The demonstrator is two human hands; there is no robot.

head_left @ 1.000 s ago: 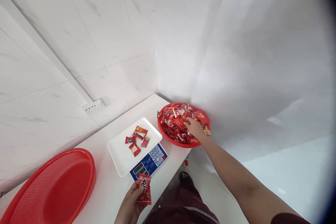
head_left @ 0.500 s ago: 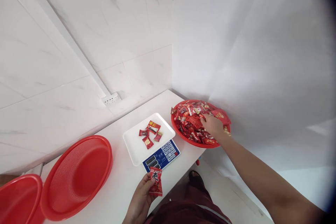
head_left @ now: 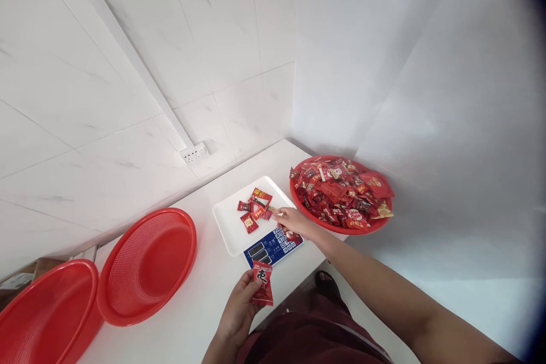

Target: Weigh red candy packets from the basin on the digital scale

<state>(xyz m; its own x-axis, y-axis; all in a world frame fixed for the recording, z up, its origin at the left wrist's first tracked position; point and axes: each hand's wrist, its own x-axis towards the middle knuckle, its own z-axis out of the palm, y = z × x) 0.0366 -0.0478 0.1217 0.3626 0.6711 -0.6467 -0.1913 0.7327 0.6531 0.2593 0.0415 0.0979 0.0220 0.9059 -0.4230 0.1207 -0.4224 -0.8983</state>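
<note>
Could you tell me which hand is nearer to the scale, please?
Right. The right hand is over the scale's near edge, fingertips by the sweets on it; the left hand is short of the scale, holding a red packet.

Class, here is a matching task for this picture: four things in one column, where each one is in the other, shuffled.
1 left hand
2 right hand
3 wall socket
4 heap of sweets

A in the red basket
B on the tiled wall
C holding one red packet
D at the scale's white tray

Pairs: 1-C, 2-D, 3-B, 4-A
</note>
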